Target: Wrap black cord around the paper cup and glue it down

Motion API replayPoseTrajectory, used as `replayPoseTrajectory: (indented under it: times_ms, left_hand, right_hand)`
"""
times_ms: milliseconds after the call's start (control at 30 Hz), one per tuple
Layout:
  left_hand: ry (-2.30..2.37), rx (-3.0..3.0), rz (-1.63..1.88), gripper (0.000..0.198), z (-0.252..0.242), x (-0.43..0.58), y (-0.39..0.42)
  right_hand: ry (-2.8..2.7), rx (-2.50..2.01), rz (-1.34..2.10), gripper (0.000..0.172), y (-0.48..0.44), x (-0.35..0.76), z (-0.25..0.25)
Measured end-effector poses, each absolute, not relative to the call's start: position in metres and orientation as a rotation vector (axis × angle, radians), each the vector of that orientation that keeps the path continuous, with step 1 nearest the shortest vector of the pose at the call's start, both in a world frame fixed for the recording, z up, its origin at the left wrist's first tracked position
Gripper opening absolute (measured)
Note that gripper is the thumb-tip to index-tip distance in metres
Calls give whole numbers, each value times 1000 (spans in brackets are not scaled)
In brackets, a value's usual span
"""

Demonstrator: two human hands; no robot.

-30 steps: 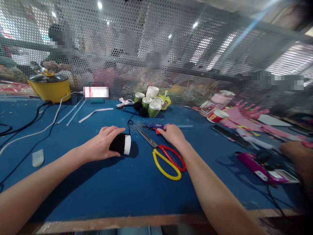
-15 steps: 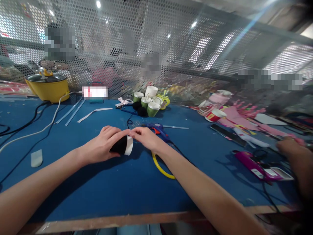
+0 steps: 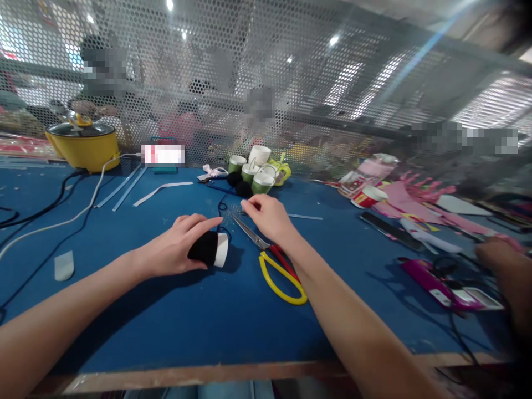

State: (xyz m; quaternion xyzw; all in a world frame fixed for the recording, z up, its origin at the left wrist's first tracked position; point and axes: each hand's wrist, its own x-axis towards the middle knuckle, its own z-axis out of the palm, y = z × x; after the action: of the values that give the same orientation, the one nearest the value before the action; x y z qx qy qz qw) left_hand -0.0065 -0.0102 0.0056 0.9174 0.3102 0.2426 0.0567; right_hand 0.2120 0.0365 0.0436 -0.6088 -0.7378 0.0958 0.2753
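Observation:
My left hand (image 3: 177, 246) wraps around a small white paper cup (image 3: 221, 250) lying on its side, its body covered in black yarn. The cup's bare white rim points right. From the black yarn balls (image 3: 243, 189) at the back, a loose black strand (image 3: 220, 206) curls toward the cup. My right hand (image 3: 268, 216) is raised right of the cup, thumb and fingertips pinched together; whatever they hold is too small to see. Below it lie scissors (image 3: 282, 280) with yellow and red handles, partly under the right forearm.
Several green-wrapped cups (image 3: 262, 182) stand at the back before a perforated metal screen (image 3: 216, 72). A yellow electric pot (image 3: 85, 147) is at far left. Clear sticks (image 3: 131, 188) lie nearby. On the right are a purple device (image 3: 432, 285), pink pieces (image 3: 409, 205) and another person's hand (image 3: 499, 255).
My right hand has left the cup's rim and moved up and right, with its fingers still pinched. The scissors' blades now show. My left hand keeps its hold on the cup.

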Motion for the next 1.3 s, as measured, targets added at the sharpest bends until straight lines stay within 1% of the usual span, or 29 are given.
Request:
replayPoseTrajectory:
  times_ms: [33, 100, 233, 267, 333, 400, 433, 533, 633, 700, 800, 867, 1033, 1300]
  left_hand:
    - [933, 2789, 736, 87, 6, -6, -11]
    - [904, 2827, 734, 86, 6, -5, -12]
    - [849, 2945, 738, 86, 8, -3, -15]
    - [835, 2963, 738, 86, 8, -3, -16]
    - [807, 2974, 736, 86, 8, -2, -15]
    - [797, 2950, 721, 88, 8, -1, -15]
    - [802, 2929, 729, 87, 7, -1, -14]
    - [832, 2845, 748, 85, 5, -2, -14]
    - [936, 2739, 735, 82, 2, -3, -13]
    - [1012, 2667, 701, 75, 1, -4, -12]
    - [1042, 2616, 666, 58, 0, -3, -10]
    - [1065, 2618, 633, 53, 2, -2, -10]
    - [1165, 2574, 519, 53, 6, -1, -11]
    - [1129, 2553, 548, 53, 8, -2, -11]
  right_hand:
    - [-2060, -1594, 367, 30, 29, 210, 44]
    - [-2171, -1507, 607, 38, 15, 204, 42]
    - [-2166, -1462, 936, 40, 4, 194, 32]
    - [-2114, -1450, 1027, 38, 5, 192, 29]
    - [-1968, -1388, 1185, 28, 6, 190, 24]
    - [-1814, -1320, 1270, 15, 6, 189, 19]
    - [-1748, -1300, 1291, 12, 6, 189, 17]
    - [-1621, -1267, 1302, 13, 5, 187, 16]
    - [-1587, -1210, 1199, 18, 6, 188, 19]
    - [-1591, -1164, 1104, 19, 7, 189, 21]
    - [-1621, -1117, 1024, 18, 7, 190, 24]
    - [-1636, -1107, 1003, 18, 8, 190, 25]
    - [-1671, -1090, 933, 16, 7, 193, 28]
    - [-1743, -1096, 829, 17, -1, 197, 39]
